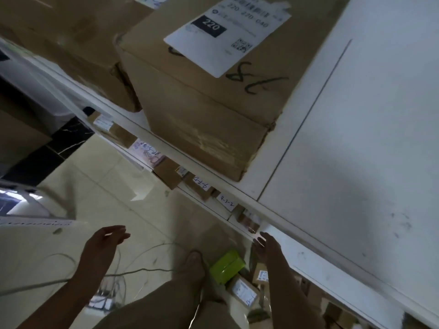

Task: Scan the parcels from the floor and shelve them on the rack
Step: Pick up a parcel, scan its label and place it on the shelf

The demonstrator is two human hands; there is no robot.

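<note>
A large cardboard box (209, 110) with a white label and "38" written on it stands on the white top shelf of the rack (344, 150). Another brown box (78, 43) stands to its left. Smaller labelled parcels (166, 172) line the shelf below. On the floor by the rack lie a lime-green box (226, 265) and small labelled brown parcels (243, 290). My left hand (104, 241) hangs over the floor, fingers relaxed and holding nothing. My right hand (264, 245) is beside the rack's front edge, fingers straight, holding nothing.
Thin cables (133, 269) trail across the pale tiled floor (102, 184) near my legs. A white surface edge (35, 222) juts in at the left. Dark flooring and a brown carton (19, 136) sit at the far left. Much of the top shelf's right side is bare.
</note>
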